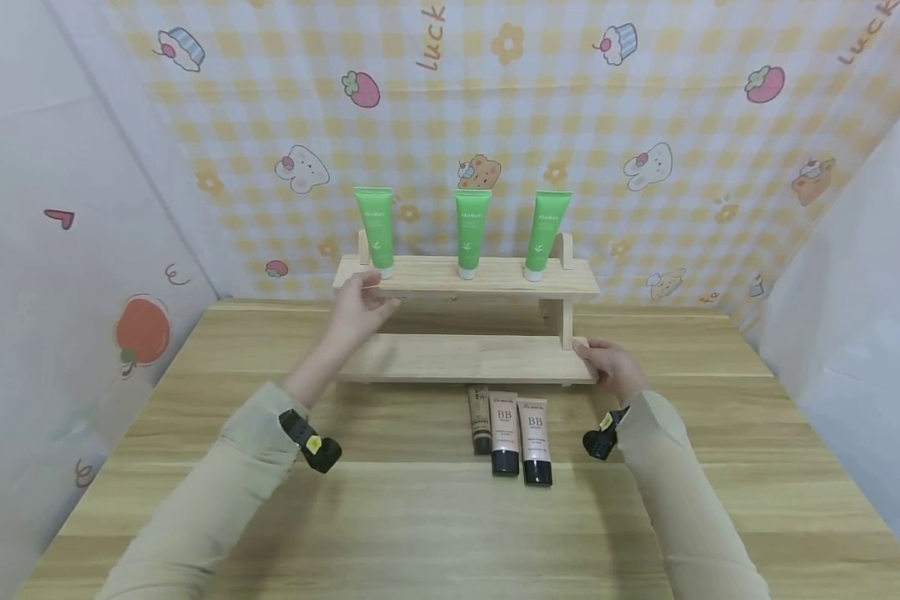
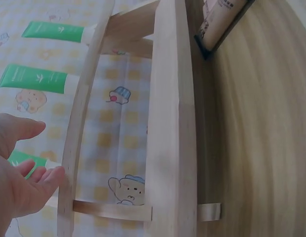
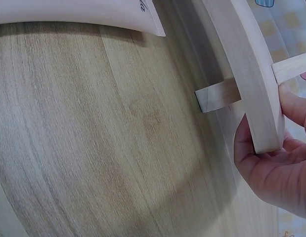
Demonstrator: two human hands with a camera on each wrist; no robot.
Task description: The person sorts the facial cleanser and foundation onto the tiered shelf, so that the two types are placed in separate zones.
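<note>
A two-tier wooden shelf (image 1: 427, 358) stands at the back of the table. Three green squeeze tubes with white caps stand cap-down along its upper board (image 1: 427, 271): a left tube (image 1: 377, 229), a middle tube (image 1: 472, 227) and a right tube (image 1: 546, 229). My left hand (image 1: 358, 315) is by the upper board's left end, thumb and fingers apart, fingertips right at the left tube's cap. At the opposite end, my right hand (image 1: 612, 367) grips the lower board's right end, thumb on top and fingers beneath, as the right wrist view shows (image 3: 279, 173).
In front of the shelf lie two pink BB cream tubes with black caps, one (image 1: 504, 429) beside the other (image 1: 536, 437). A darker, brownish tube (image 1: 480, 421) lies left of them, its upper end under the shelf edge. A patterned cloth (image 1: 480, 108) hangs behind.
</note>
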